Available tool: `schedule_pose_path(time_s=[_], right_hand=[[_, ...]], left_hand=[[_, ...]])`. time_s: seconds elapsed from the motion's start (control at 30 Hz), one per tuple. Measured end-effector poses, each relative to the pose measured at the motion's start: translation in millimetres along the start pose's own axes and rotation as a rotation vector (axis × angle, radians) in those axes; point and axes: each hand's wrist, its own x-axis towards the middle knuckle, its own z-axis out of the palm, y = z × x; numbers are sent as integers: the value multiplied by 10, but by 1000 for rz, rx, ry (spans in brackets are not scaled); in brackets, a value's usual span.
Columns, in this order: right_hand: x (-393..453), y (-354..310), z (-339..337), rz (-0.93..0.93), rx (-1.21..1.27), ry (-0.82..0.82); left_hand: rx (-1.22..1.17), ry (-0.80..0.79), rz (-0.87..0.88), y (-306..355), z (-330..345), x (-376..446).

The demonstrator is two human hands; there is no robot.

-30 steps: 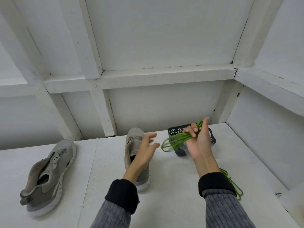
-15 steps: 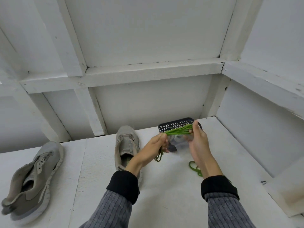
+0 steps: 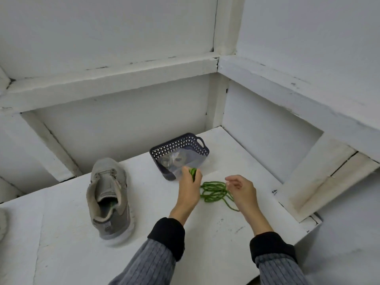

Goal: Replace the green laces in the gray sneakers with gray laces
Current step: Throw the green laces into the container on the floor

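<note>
A gray sneaker (image 3: 108, 197) without laces stands on the white shelf, its heel toward me. My left hand (image 3: 189, 189) grips a bunched green lace (image 3: 193, 172) in front of a dark perforated basket (image 3: 181, 146). A clear plastic bag (image 3: 178, 161) with something gray inside lies in the basket. A second green lace (image 3: 216, 192) lies in loops on the shelf between my hands. My right hand (image 3: 241, 190) hovers over its right side with fingers loosely spread, holding nothing.
The shelf surface (image 3: 61, 233) sits in a white corner, with walls behind and to the right. A raised ledge (image 3: 308, 182) borders the right side. The second sneaker's edge (image 3: 2, 223) shows at the far left.
My right hand let go of the green bundle and dropped toward the loose lace on the shelf. My left hand now holds the bundle alone. The view swung right and down.
</note>
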Motion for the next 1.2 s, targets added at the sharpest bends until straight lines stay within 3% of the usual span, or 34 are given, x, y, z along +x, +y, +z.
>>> schedule_pose_path(time_s=[0.17, 0.27, 0.4, 0.63, 0.9, 1.2], right_hand=[[24, 404, -122, -10, -293, -65], [42, 564, -168, -22, -444, -136], [44, 585, -127, -13, -378, -97], [93, 498, 54, -20, -183, 31], [-124, 434, 66, -48, -105, -41], [-875, 509, -213, 40, -287, -34]], left_hand=[[488, -34, 64, -394, 301, -88], [795, -170, 143, -537, 293, -49], [937, -302, 270, -619, 306, 91], [875, -224, 449, -732, 369, 200], [536, -215, 199, -485, 291, -66], [482, -283, 126, -306, 17, -730]])
